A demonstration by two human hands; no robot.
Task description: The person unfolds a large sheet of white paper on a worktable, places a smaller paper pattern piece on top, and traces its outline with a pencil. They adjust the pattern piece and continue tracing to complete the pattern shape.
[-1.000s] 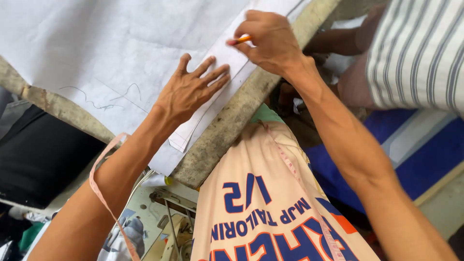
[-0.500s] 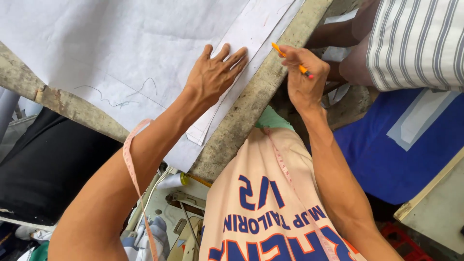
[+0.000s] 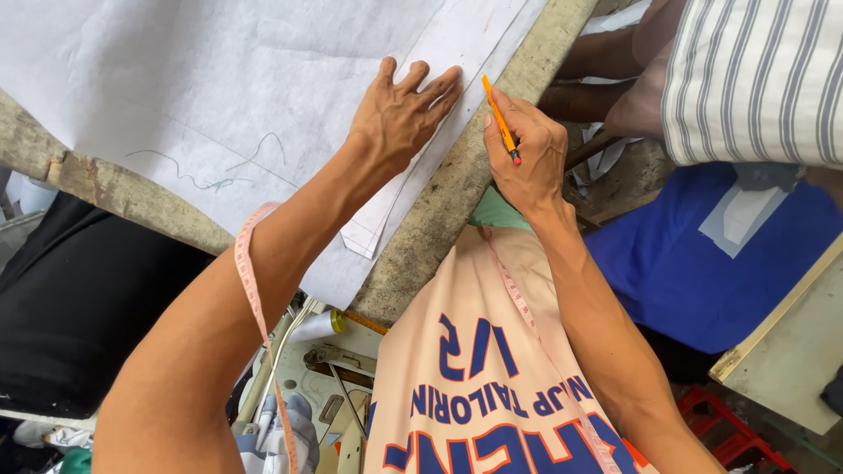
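Head view: tailoring table.
Left hand (image 3: pixel 399 114): fingers spread flat, pinning the paper pattern (image 3: pixel 457 53).
Right hand (image 3: pixel 527 154): at three o'clock, gripping an orange pen (image 3: pixel 500 120).
Pattern: probably light, floppy; best held flat.

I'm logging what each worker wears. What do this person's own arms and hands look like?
Both forearms are bare, with no sleeves, gloves, rings or watch visible on the left hand or right hand. A pink measuring tape lies draped over the left forearm.

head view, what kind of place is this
Probably a tailoring workshop: the left hand presses a paper pattern piece onto pale cloth, a measuring tape hangs over the arm, and a sewing machine sits below.
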